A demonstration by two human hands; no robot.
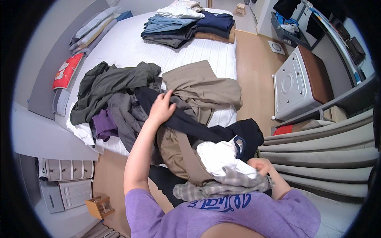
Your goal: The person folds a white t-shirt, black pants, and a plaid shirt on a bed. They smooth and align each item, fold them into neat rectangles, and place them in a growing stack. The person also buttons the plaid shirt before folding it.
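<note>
My left hand lies palm down on a long black garment, with its thumb and index finger apart. My right hand, slightly blurred, is curled at the edge of a bundle of clothes against my body; its fingertips are hidden. In that bundle are a white shirt with a dark neckband, a grey plaid garment and a brown garment. Beyond my left hand are a dark green garment, beige trousers, a grey garment and a purple cloth, loosely heaped.
Folded clothes sit in stacks at the far end of the white bed. Pillows and a red cushion line its left side. A white wheeled cabinet and a grey curtain stand right; a wooden stool is lower left.
</note>
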